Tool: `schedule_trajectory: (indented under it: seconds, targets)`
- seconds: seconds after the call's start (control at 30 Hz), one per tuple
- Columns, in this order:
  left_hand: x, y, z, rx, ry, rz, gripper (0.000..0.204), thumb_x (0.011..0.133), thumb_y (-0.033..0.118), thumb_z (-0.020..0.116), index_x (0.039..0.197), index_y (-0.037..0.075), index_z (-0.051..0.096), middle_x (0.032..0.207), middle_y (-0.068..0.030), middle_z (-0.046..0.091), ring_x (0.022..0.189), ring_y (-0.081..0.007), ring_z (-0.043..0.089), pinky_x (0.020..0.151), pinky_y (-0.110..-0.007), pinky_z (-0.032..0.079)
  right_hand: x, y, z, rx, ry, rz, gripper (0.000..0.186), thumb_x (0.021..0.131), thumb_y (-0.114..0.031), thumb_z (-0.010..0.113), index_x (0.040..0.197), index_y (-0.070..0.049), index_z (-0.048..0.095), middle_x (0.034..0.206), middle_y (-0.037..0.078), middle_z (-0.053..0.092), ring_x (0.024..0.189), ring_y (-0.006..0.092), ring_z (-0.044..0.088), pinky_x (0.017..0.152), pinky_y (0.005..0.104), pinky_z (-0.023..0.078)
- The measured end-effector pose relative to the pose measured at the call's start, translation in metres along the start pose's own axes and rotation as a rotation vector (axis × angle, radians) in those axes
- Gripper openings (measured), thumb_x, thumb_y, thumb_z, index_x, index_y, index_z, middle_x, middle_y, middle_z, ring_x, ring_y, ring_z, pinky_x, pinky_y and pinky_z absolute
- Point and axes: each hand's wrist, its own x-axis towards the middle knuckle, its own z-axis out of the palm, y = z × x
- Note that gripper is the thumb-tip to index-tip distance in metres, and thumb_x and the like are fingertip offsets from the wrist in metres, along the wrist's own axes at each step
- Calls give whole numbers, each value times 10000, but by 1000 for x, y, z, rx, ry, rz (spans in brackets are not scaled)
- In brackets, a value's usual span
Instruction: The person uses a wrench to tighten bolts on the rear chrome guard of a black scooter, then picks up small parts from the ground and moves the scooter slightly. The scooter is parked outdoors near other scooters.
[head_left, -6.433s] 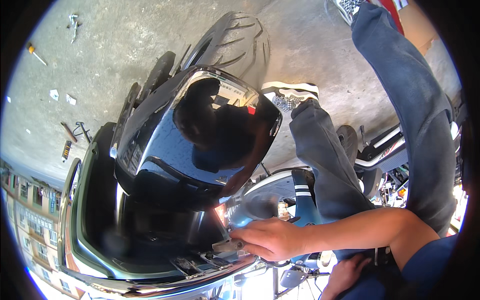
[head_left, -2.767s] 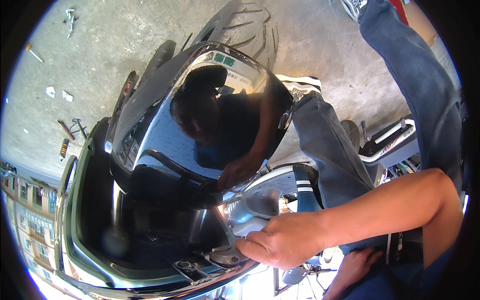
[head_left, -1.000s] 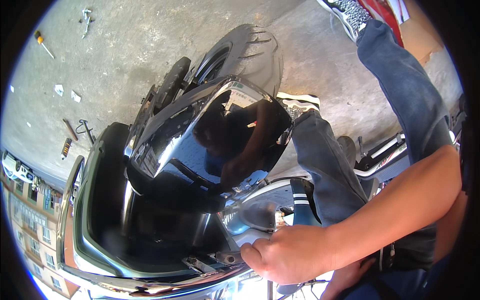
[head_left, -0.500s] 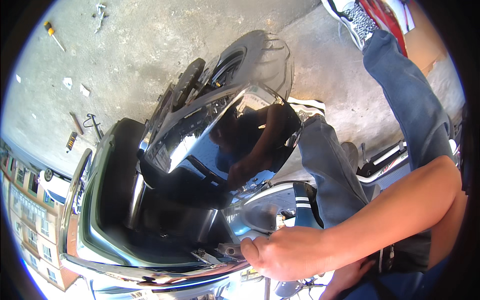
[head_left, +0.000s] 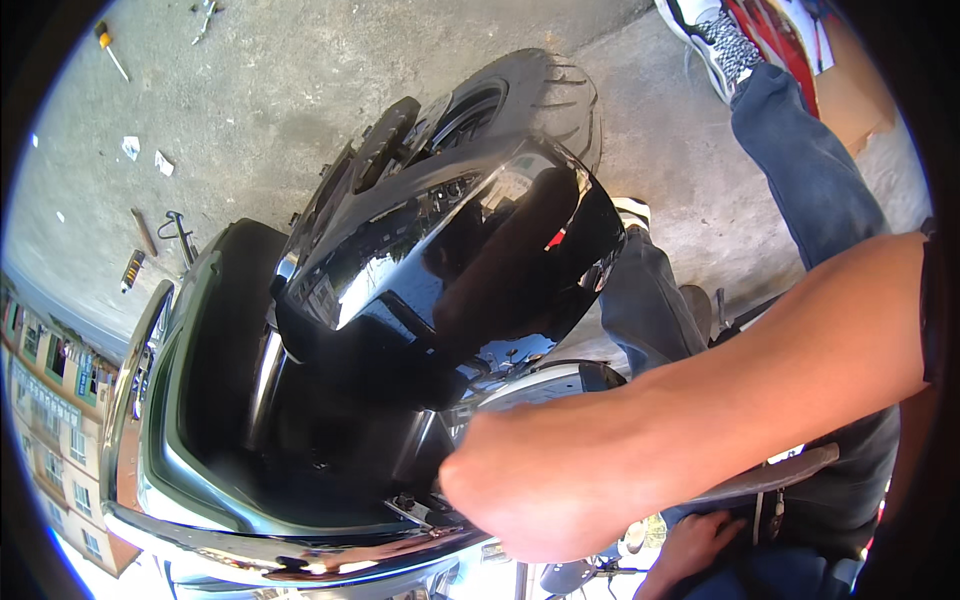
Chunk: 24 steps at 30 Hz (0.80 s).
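My right hand [head_left: 545, 485] is closed at the lower edge of a dark open compartment with green and silver trim [head_left: 178, 410]. Its fingers curl away from view, so what they hold is hidden. Beside its fingertips a small metal bracket [head_left: 408, 508] shows on the rim. From under my right forearm a greyish flat bar [head_left: 770, 475] with a rounded end sticks out; whether the hand grips it I cannot tell. Lower down, my left hand [head_left: 695, 548] lies against dark clothing, fingers apart and holding nothing visible. Glossy black bodywork [head_left: 510, 270] covers a thick tyre [head_left: 570, 105] just beyond.
A chrome bar [head_left: 140, 370] curves round the compartment's left side. On the concrete floor lie a yellow-handled screwdriver [head_left: 112, 50], scraps of paper [head_left: 163, 163] and a few small tools. One leg in dark jeans [head_left: 800, 150] stretches out at the right.
My right hand has moved slightly left, and its forearm now covers more of the view. The greyish bar has come into sight below the forearm. The whole view has shifted a little.
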Motion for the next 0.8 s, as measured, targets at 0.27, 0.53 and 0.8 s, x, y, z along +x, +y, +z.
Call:
schedule_trajectory:
  seconds: [0.27,0.53,0.8]
  targets:
    - [1,-9,5,17,66,118,356,986,331,691,857,-1,672,898,-214,670,908,-404,651,821,-480,507,-13,44,99,-41,524,-42,227,868,-28,620,1025,128,571,730,226,679,597,353,721,498,384,583]
    - [1,0,3,-19,-59,-63,373,1005,389,660,871,41,661,842,-231,686,853,-434,677,746,-512,518,5,71,148,-208,870,-225,387,916,-69,640,1231,146,574,848,138,697,584,229,705,475,303,563]
    - [0,1,3,-40,17,3,391,1015,411,643,868,48,650,797,-222,684,805,-440,676,720,-517,520,14,76,164,-140,876,-180,427,914,-63,644,1274,148,553,889,145,694,617,225,710,478,298,559]
